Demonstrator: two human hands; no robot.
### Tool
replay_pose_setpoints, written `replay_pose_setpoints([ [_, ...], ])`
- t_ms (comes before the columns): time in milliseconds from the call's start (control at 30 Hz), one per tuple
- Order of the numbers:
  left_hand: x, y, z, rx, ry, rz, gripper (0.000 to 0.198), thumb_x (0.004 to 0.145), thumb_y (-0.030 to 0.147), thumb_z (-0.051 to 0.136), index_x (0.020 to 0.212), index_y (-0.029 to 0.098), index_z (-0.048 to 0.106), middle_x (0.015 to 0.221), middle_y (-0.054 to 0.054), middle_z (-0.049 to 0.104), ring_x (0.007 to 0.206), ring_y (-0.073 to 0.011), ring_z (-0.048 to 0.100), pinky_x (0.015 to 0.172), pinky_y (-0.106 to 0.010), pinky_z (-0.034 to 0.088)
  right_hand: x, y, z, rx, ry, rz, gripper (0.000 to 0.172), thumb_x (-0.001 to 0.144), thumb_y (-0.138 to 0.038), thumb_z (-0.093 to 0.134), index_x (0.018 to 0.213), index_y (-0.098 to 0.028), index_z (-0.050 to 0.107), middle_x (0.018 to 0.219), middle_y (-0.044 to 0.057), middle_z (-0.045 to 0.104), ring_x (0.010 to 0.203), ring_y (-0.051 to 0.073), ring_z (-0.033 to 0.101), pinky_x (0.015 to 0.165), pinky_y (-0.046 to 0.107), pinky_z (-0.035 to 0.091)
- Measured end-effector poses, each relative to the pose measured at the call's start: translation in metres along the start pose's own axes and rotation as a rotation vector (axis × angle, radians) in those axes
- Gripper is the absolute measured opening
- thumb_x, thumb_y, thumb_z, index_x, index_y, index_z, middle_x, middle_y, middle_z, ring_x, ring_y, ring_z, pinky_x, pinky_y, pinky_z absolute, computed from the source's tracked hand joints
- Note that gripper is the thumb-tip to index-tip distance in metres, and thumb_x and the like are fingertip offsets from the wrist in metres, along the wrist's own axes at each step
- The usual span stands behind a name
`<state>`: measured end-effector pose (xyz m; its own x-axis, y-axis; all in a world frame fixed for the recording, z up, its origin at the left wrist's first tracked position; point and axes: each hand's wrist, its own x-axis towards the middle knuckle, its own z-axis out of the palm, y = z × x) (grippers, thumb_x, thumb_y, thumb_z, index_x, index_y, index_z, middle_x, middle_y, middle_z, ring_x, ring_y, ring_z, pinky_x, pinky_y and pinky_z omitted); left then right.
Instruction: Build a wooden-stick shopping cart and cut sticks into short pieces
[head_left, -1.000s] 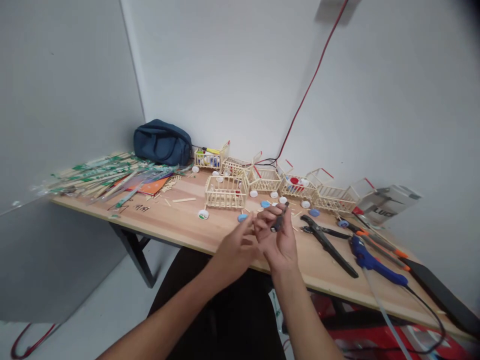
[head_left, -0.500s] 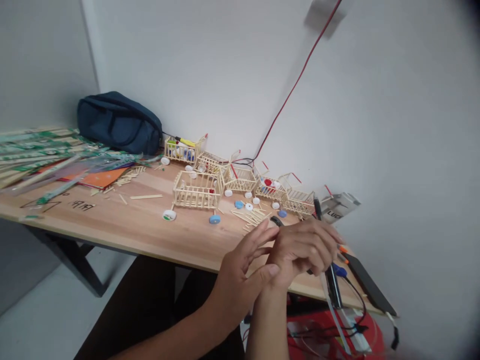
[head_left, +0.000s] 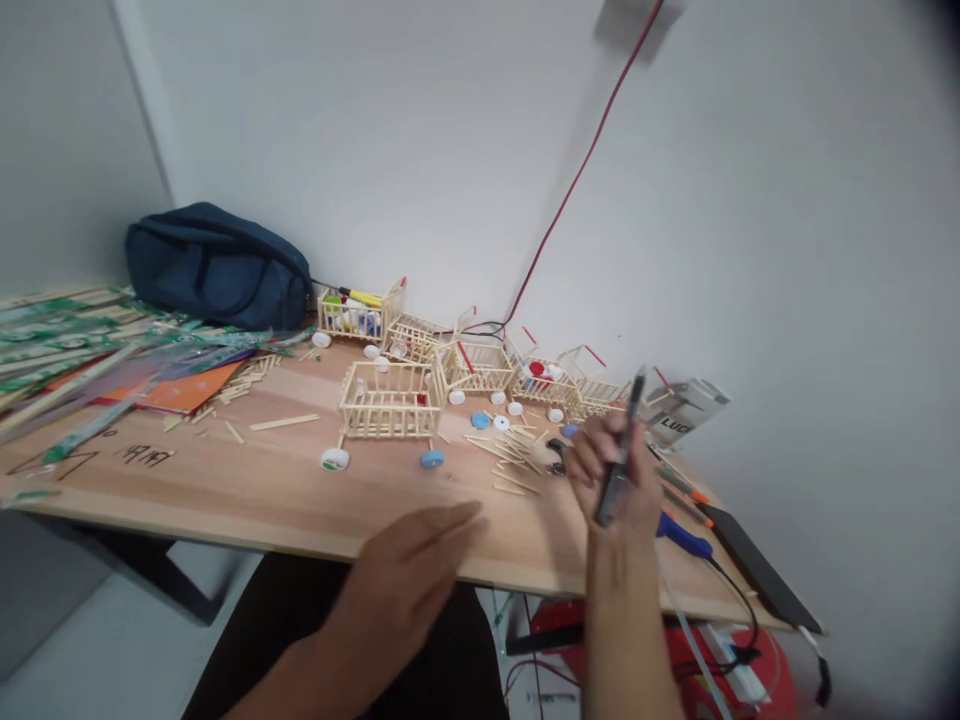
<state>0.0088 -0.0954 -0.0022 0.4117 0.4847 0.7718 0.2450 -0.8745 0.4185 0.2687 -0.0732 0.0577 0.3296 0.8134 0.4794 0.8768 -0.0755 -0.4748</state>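
Note:
My right hand (head_left: 641, 475), raised above the right part of the wooden table (head_left: 262, 500), has its fingers closed round a dark pen (head_left: 632, 410), tilted with one end up. Low in front of the table edge, my left hand (head_left: 412, 565) holds nothing; its fingers are stretched out, smeared by motion. Beyond it stands a small stick-built cart (head_left: 390, 410) with bottle-cap wheels. Loose short sticks (head_left: 514, 450) and a blue cap (head_left: 479, 420) lie between the cart and my right hand. A black-handled tool (head_left: 556, 455), partly hidden, sits beside that hand.
Several more stick carts (head_left: 480, 368) line the wall. A blue bag (head_left: 217, 265), wrapped sticks (head_left: 67, 330) and an orange sheet (head_left: 191, 388) occupy the left. At the right are a box (head_left: 686, 410), a blue-handled corded tool (head_left: 686, 537) and a black slab (head_left: 765, 570).
My hands have come apart: the left moved left and down off the right wrist. My right hand turned upward, still holding the pen. The view shifted slightly.

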Motion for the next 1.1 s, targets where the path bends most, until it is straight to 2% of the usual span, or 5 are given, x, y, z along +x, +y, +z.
replay_pose_setpoints([
  [167, -0.006, -0.025, -0.081, 0.190, 0.241, -0.442, 0.025, 0.091, 0.024, 0.053, 0.110, 0.033, 0.067, 0.113, 0.003, 0.070, 0.108, -0.0197, 0.065, 0.103, -0.037, 0.050, 0.024, 0.014, 0.010, -0.189, -0.251, -0.088, 0.037, 0.089, -0.044, 0.044, 0.070, -0.019, 0.063, 0.057, 0.001, 0.058, 0.060, 0.016, 0.056, 0.057, 0.026, 0.038],
  [333, 0.000, -0.060, -0.113, 0.256, 0.460, -0.671, 0.028, 0.085, 0.042, 0.059, 0.109, 0.031, 0.069, 0.107, 0.001, 0.071, 0.099, -0.0242, 0.066, 0.101, -0.047, 0.050, 0.029, 0.025, 0.037, -0.421, -0.433, 0.036, 0.029, 0.088, -0.035, 0.050, 0.069, -0.017, 0.062, 0.068, 0.008, 0.067, 0.065, 0.019, 0.059, 0.059, 0.028, 0.035],
  [633, 0.010, -0.135, -0.109, -0.105, 0.064, -0.818, 0.055, 0.077, 0.041, 0.064, 0.126, 0.018, 0.054, 0.115, -0.010, 0.067, 0.095, -0.0214, 0.066, 0.086, -0.039, 0.055, 0.025, 0.001, 0.052, -0.172, -0.287, -0.107, 0.028, 0.088, -0.040, 0.051, 0.098, -0.020, 0.067, 0.098, 0.012, 0.069, 0.080, 0.022, 0.064, 0.068, 0.032, 0.045],
  [800, 0.023, -0.139, -0.090, -0.222, 0.025, -0.839, 0.044, 0.072, 0.030, 0.065, 0.114, 0.017, 0.057, 0.108, -0.009, 0.067, 0.094, -0.0206, 0.065, 0.083, -0.036, 0.055, 0.008, -0.046, 0.084, 0.326, -0.406, -0.174, 0.031, 0.084, -0.044, 0.059, 0.103, -0.021, 0.065, 0.103, 0.007, 0.069, 0.083, 0.018, 0.065, 0.066, 0.028, 0.048],
  [1100, 0.020, -0.133, -0.083, -0.396, 0.018, -0.853, 0.034, 0.074, 0.025, 0.063, 0.107, 0.016, 0.060, 0.097, -0.006, 0.069, 0.087, -0.0179, 0.067, 0.079, -0.031, 0.055, 0.011, -0.074, 0.104, 0.406, -0.307, -0.139, 0.018, 0.084, -0.038, 0.057, 0.084, -0.020, 0.059, 0.076, 0.002, 0.062, 0.068, 0.016, 0.059, 0.060, 0.026, 0.044],
])
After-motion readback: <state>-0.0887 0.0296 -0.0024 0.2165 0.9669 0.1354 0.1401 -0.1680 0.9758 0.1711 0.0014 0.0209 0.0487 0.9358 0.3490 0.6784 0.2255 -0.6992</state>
